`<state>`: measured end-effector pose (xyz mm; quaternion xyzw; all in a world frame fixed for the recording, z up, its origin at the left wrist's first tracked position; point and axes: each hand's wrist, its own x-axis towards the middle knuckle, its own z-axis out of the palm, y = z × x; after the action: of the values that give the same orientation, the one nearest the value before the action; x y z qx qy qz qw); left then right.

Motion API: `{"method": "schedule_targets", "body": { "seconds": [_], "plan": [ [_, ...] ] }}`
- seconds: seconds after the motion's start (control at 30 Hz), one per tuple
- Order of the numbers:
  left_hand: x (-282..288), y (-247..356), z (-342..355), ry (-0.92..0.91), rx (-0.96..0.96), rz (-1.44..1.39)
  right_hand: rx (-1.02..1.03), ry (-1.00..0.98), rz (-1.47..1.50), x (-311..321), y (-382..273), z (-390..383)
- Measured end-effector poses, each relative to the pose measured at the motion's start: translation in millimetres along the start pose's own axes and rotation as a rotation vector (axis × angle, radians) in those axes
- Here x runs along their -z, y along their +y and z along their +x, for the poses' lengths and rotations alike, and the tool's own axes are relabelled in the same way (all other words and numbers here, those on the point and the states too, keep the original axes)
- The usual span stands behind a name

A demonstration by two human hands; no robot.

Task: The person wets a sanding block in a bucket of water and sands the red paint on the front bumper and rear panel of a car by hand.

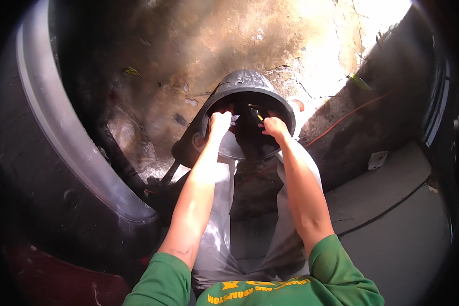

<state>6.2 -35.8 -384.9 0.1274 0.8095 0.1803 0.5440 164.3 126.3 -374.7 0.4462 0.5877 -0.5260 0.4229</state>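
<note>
A black bucket (246,78) is tipped with its mouth facing me, between my lower legs. Both arms reach into that mouth. My left hand (220,124) is closed at the bucket's left side, and a small shiny, pale purplish thing (234,120) shows beside its fingers. On the other side, my right hand (275,127) is curled round a small tool with a yellow part (260,118); its kind is unclear. Deep shadow hides most of the inside of the bucket and my fingertips.
Cracked, stained concrete floor (188,56) lies beyond the bucket, with leaves (132,71) on it. A large dark curved object with a grey rim (76,137) stands at left. An orange cord (341,118) runs along the floor at right, near a grey slab (392,219).
</note>
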Motion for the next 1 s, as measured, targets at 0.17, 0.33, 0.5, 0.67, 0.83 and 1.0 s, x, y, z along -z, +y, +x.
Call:
{"method": "schedule_targets", "body": {
  "seconds": [0.17,0.33,0.5,0.67,0.83,1.0],
  "plan": [
    [40,56,-52,0.11,0.27,-0.257,0.002,-0.209,0.82,61,-77,-115],
    [40,56,-68,0.332,0.1,-0.245,-0.042,-0.158,1.061,66,-90,-156],
    [40,52,-60,0.308,0.119,-0.159,0.257,-0.045,0.738,126,-114,-200],
    [43,77,-65,0.198,0.123,-0.139,0.409,0.064,0.572,94,-112,-159],
    [79,139,-100,-0.217,0.149,-1.348,0.77,0.691,-0.004,71,-124,-147],
    [94,131,-106,0.073,-0.049,-0.953,0.438,0.276,0.058,87,-135,-150]
  ]
}}
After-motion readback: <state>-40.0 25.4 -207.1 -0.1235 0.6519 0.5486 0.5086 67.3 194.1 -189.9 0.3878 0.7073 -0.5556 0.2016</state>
